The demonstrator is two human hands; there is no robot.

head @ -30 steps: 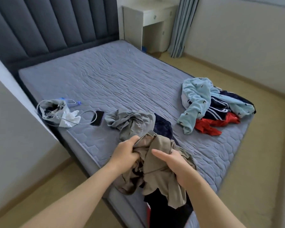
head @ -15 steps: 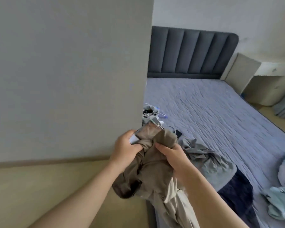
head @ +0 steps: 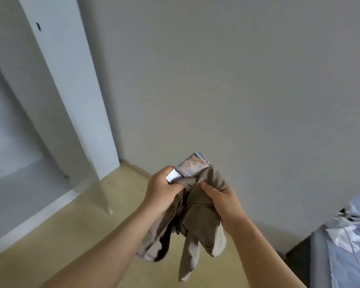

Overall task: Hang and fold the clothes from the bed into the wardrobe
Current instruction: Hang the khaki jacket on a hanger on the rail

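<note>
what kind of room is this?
Probably a bedroom: a grey-blue quilted mattress at lower right, a tall white cabinet panel at left, possibly the wardrobe, and a crumpled brown fabric garment gripped by the left hand and right hand.

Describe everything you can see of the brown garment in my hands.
The brown garment is soft, matte cloth, bunched and crumpled, with paler lining showing at its hanging ends. The left hand and right hand grip its top side by side, and it dangles above the floor, touching nothing else. A glossy printed tag sticks up at its top, by the left hand.
</note>
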